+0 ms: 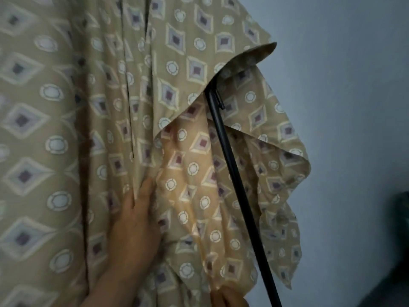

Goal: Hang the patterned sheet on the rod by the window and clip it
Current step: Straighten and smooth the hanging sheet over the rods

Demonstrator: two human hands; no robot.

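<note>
1 patterned sheet (66,129) is filling most of the view, tan with pale diamonds and rings, and it is hanging in long vertical folds. 1 black rod (232,173) is showing, and 2 hands are in sight.

The left hand (137,220) is reaching up from the bottom edge, its back turned toward the camera. Its fingers are lying straight and close together, and they are pressing flat against the cloth at a fold; the fingertips (147,185) are slipping partly behind that fold, so their ends are hidden. It is not curling round anything that shows. To the left of this hand the sheet is falling in wide blurred pleats; above it and to its right, a lighter inner layer of the same sheet is bunching.

Just right of that bunched layer the rod is slanting down from under a draped corner of the sheet toward the bottom edge, with cloth hanging on both sides of it.

The right hand (230,298) is only partly in view at the bottom edge, below and right of the left hand, touching the sheet's lower hem beside the rod. Whether its fingers are apart or clamped on the cloth, I cannot tell.

Further right, a plain bluish wall (354,107) is standing behind everything.
</note>
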